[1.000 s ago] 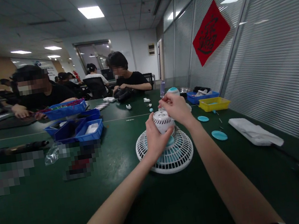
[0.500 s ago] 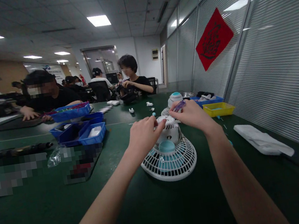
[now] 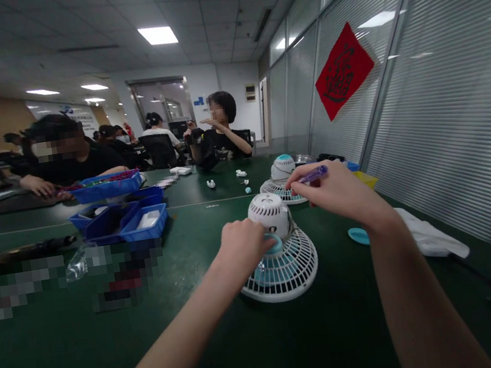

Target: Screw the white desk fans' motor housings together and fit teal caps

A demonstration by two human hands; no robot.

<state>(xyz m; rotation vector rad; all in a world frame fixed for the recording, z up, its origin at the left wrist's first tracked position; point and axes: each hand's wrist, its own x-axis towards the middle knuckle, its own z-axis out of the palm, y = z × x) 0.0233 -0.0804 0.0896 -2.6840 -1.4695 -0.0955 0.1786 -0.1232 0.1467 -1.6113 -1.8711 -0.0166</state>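
A small white electric fan (image 3: pixel 277 210) rests on the green table, its round vented housing above a wide grille with light-blue blades showing through. My left hand (image 3: pixel 247 242) grips the fan from the left, thumb by the light-blue round piece; its other fingers are partly hidden. Off to the right, my right hand (image 3: pixel 335 186) is closed around a screwdriver (image 3: pixel 314 175) with a translucent purple handle, held apart from the near fan. The screwdriver's tip does not show clearly. Beyond that hand stands a second fan (image 3: pixel 283 169), also white with a light-blue top.
Blue bins (image 3: pixel 112 221) holding parts stand at the left. A light-blue disc (image 3: pixel 358 236) lies right of the fan, near a white piece (image 3: pixel 428 233). Small white parts (image 3: pixel 241 173) sit farther back. A yellow tray (image 3: pixel 366 179) is partly hidden. Co-workers (image 3: pixel 223 132) sit across the table.
My right hand with the screwdriver has moved right, away from the fan's top. My left hand has slid from the fan's top down its left side. The light-blue disc now shows more.
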